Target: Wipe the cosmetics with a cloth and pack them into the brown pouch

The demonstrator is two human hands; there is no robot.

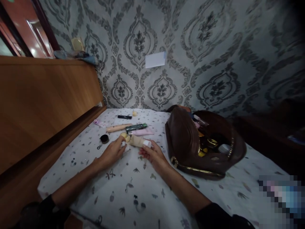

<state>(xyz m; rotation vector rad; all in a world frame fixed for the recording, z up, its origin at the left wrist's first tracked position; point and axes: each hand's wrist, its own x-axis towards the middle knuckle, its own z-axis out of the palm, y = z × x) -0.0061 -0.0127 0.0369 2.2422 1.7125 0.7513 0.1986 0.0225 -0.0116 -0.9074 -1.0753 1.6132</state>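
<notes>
At the right, an open brown bag (182,136) is placed on the white patterned cloth (133,197); yellow items (202,152) and a pale round item (224,148) are seen inside it. Left of the bag, a beige tube (136,141) is grasped by the right hand (154,154) at its white cap (147,143). Near its other end, the left hand (114,149) is bent; whether something is gripped cannot be told. Farther, a pink tube (144,131) and a black pen (124,117) are laid
</notes>
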